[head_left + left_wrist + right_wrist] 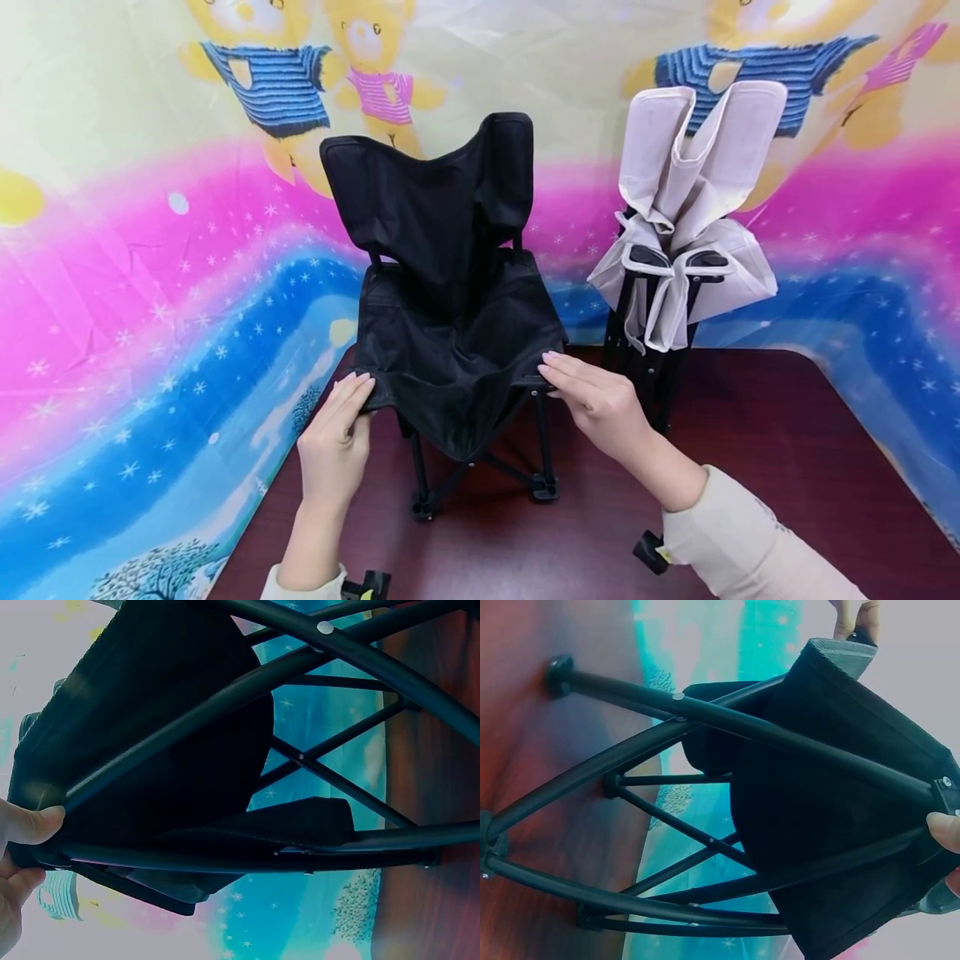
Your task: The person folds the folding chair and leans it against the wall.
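Observation:
A small black folding chair (450, 333) stands partly spread on the table, its fabric seat sagging in the middle and its backrest creased. My left hand (335, 442) pinches the seat's front left corner, fingers on top and thumb below. At the front right corner, my right hand (600, 408) grips in the same way. From below, the left wrist view shows the left thumb (34, 825) by the frame joint and crossed black tubes (187, 716). In the right wrist view, the right thumb (945, 831) rests near a riveted joint, with crossed legs (630, 742) reaching the table.
A folded white chair (686, 225) with black legs stands upright at the back right, close behind my right hand. The dark red table (787, 467) has a rounded back right corner. A printed bear-and-snow cloth (187, 292) hangs behind and beside it.

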`<state>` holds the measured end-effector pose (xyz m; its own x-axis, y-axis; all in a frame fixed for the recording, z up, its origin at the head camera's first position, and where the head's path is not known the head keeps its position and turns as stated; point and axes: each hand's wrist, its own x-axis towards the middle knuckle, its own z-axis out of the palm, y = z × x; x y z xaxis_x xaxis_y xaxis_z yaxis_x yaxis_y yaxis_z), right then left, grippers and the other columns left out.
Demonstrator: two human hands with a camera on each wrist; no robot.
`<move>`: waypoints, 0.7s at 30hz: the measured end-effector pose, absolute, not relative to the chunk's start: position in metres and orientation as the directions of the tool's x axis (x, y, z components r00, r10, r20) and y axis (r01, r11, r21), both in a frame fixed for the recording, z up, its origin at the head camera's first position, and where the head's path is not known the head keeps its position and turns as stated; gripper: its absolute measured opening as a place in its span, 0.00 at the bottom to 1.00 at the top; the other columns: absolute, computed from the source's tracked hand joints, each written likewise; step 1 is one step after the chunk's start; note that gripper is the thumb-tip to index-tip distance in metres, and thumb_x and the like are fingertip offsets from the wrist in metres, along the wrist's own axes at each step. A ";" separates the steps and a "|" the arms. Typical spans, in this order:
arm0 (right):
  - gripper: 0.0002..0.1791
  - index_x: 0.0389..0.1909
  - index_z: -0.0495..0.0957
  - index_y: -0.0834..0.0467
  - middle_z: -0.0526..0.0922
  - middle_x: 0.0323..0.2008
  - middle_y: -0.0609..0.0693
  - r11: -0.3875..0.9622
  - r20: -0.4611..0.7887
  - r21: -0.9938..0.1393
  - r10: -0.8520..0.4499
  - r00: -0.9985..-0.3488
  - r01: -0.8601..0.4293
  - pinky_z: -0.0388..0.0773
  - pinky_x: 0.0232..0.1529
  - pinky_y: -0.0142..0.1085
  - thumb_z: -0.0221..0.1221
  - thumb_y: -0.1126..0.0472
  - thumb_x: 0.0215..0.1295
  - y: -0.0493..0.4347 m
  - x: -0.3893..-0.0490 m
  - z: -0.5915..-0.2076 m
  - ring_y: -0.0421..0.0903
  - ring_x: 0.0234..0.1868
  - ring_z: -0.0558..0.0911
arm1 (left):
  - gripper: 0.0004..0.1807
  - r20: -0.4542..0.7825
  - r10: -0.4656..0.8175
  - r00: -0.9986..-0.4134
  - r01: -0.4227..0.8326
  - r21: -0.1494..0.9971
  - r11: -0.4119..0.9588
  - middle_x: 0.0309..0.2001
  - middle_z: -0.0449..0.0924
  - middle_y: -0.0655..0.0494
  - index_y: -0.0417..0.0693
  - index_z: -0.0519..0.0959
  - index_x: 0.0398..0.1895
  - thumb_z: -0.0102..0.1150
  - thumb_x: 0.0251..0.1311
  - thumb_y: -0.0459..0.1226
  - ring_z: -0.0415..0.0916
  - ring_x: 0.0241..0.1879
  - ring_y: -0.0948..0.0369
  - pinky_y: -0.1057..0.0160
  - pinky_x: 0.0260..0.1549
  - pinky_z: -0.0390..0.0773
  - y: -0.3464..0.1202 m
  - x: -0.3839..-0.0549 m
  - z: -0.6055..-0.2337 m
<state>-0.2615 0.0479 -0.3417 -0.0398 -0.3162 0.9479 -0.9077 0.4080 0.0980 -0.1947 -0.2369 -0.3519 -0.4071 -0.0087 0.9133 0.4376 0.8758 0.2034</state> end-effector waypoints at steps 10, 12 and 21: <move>0.14 0.33 0.81 0.65 0.80 0.36 0.56 0.415 0.948 0.082 -0.314 -0.058 -0.906 0.75 0.35 0.38 0.49 0.61 0.62 0.046 -0.259 -0.337 0.49 0.35 0.80 | 0.20 0.919 -0.013 -0.395 0.463 0.211 0.861 0.40 0.78 0.47 0.38 0.79 0.39 0.63 0.36 0.21 0.73 0.44 0.53 0.68 0.50 0.63 -0.232 -0.197 -0.349; 0.14 0.33 0.81 0.65 0.80 0.36 0.56 0.412 0.948 0.079 -0.312 -0.060 -0.908 0.75 0.36 0.38 0.49 0.61 0.62 0.045 -0.259 -0.337 0.49 0.36 0.80 | 0.20 0.920 -0.014 -0.392 0.466 0.211 0.859 0.40 0.78 0.47 0.38 0.79 0.39 0.63 0.36 0.21 0.73 0.44 0.52 0.68 0.50 0.64 -0.230 -0.197 -0.349; 0.14 0.33 0.81 0.65 0.80 0.36 0.56 0.408 0.950 0.079 -0.309 -0.056 -0.910 0.75 0.35 0.39 0.49 0.62 0.62 0.044 -0.258 -0.334 0.49 0.36 0.80 | 0.20 0.923 -0.008 -0.386 0.470 0.204 0.859 0.40 0.78 0.47 0.38 0.80 0.39 0.63 0.36 0.21 0.73 0.44 0.52 0.65 0.49 0.65 -0.227 -0.198 -0.346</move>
